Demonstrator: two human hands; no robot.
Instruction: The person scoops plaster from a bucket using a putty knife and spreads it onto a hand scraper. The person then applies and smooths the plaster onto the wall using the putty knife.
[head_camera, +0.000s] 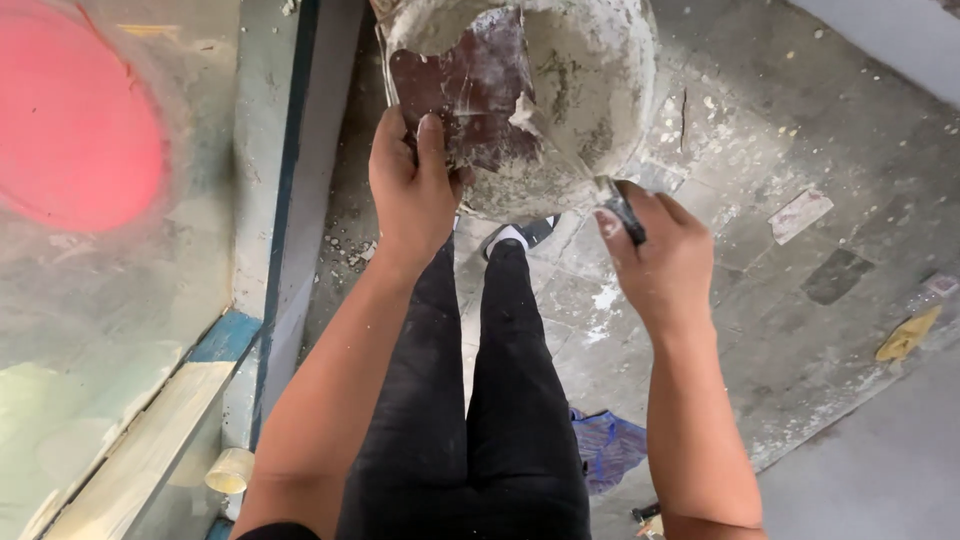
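One left hand (412, 190) with fingers curled round the lower edge of one dark plaster-smeared board (468, 90), thumb on top, one right hand (655, 250) closed on one scraper handle (622, 210), blade beyond its fingertips reaching into one plaster-caked bucket (600, 80), above both hands

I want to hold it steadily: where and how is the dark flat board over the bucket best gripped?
Probably grip the dark board at its near lower edge, from below, as the left hand does: thumb on top, fingers beneath. That edge is free of plaster, and the far end leans over the bucket.
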